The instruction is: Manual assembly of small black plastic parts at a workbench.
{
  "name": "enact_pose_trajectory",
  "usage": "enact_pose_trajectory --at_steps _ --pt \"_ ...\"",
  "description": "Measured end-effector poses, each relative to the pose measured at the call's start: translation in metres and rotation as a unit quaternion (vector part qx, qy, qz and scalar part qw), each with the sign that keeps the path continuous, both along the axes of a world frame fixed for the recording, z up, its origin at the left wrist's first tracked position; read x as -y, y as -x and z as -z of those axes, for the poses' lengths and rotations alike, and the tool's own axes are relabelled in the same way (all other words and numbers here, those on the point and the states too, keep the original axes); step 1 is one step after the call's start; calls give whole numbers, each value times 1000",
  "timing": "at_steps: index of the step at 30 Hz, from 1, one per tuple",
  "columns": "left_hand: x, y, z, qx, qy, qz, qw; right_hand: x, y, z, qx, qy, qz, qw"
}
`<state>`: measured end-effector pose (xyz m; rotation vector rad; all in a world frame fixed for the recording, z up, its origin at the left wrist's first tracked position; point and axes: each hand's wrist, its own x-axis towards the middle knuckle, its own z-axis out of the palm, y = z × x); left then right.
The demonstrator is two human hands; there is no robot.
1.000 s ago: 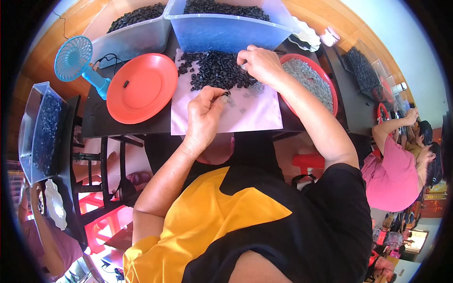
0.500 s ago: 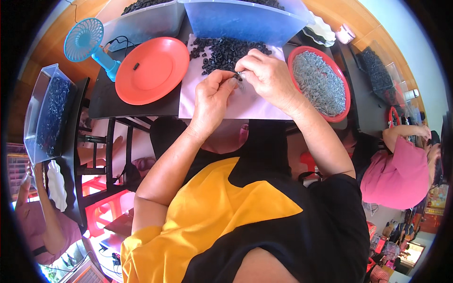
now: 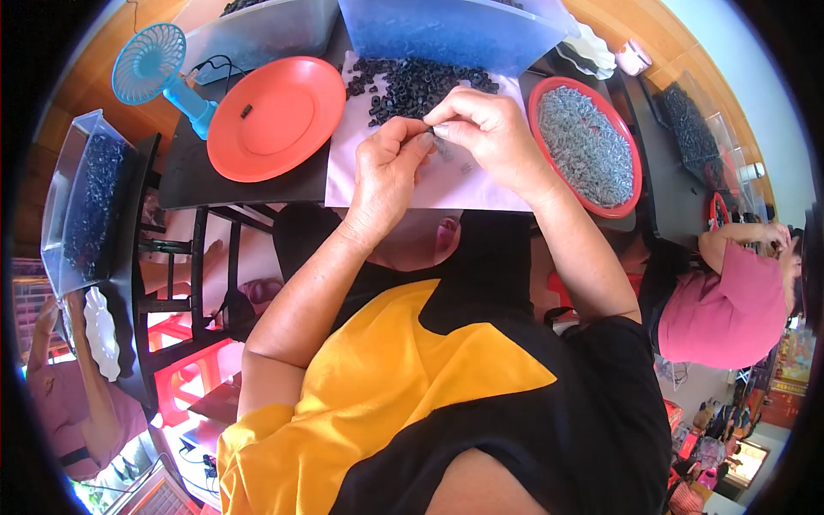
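A dark part (image 3: 431, 130) is held over pink cloth (image 3: 342, 184). Grey pieces (image 3: 588, 146) are contained in the red bowl (image 3: 636, 172), one black piece (image 3: 246, 111) on the orange plate (image 3: 283, 129). The part is pinched by the left hand (image 3: 386, 172); the right hand's (image 3: 492, 137) fingertips are pressed together.

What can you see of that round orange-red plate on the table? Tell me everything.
The plate is round and shallow, with a wide rim around a flatter centre, and looks like smooth plastic. It rests open side up on the dark table, left of the pink cloth and close beside the blue fan. One small dark piece lies toward its left side. Nobody is touching it.
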<state>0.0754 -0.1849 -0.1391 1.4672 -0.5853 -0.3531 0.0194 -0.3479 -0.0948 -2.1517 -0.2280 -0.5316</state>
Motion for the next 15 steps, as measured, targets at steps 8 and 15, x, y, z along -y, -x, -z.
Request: enact_pose_trajectory --at_steps 8,15 --pt "0 0 0 -29 18 8 999 1 -2 -4 23 31 -9 999" --pt "-1 -1 1 -34 17 17 999 -7 0 -3 137 171 9 976"
